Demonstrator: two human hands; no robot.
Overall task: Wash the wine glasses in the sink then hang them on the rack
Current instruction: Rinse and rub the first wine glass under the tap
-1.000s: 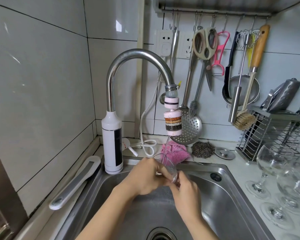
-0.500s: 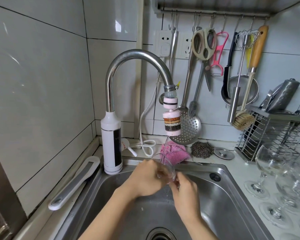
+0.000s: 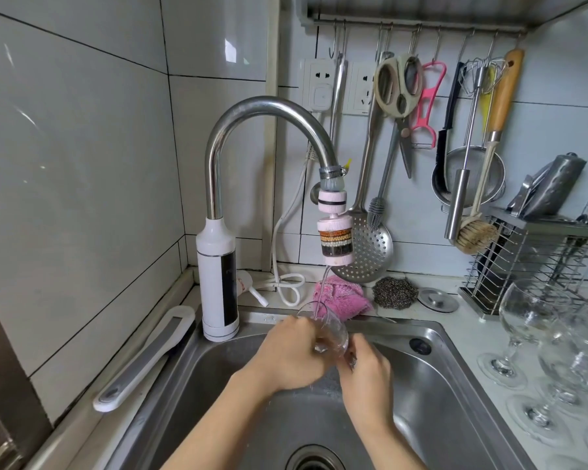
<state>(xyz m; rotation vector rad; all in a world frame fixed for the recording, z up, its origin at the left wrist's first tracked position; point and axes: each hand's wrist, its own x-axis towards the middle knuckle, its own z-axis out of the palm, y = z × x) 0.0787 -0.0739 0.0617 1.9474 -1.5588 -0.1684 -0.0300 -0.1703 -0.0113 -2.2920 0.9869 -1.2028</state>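
Left hand [image 3: 292,354], right hand [image 3: 367,371] grip wine glass [image 3: 333,334] under faucet [image 3: 262,110].

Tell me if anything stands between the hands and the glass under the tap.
Nothing visible does: the left hand grips the wine glass by its bowl and the right hand holds its lower end, above the sink.
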